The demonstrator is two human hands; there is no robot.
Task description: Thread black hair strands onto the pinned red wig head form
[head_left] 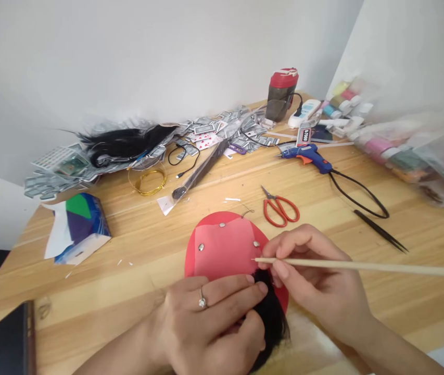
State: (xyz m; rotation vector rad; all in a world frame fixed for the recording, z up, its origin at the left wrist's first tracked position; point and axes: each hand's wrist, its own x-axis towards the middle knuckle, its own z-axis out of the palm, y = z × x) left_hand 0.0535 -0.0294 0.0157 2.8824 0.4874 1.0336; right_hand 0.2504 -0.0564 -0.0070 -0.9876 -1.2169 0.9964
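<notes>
A round red pad [190, 250] lies on the table in front of me, with a pink patch of fabric [225, 247] fixed on it by several silver pins. My left hand [214, 323], a ring on one finger, rests over the pad's near side. Its fingers press and hold a bundle of black hair [270, 312] that hangs past the pad's near right edge. In a pinch, my right hand [315, 281] grips a thin pale stick [362, 265] with a fine needle-like tip. That tip points at the patch's right side, just above the hair.
Beyond the pad lie red-handled scissors [280, 205], a blue glue gun [307, 156] and black tweezers [380, 230]. A tissue pack [85, 229] and a phone [7, 338] are at left. Playing cards [206, 138], more black hair [128, 143] and a cup [281, 96] stand along the back.
</notes>
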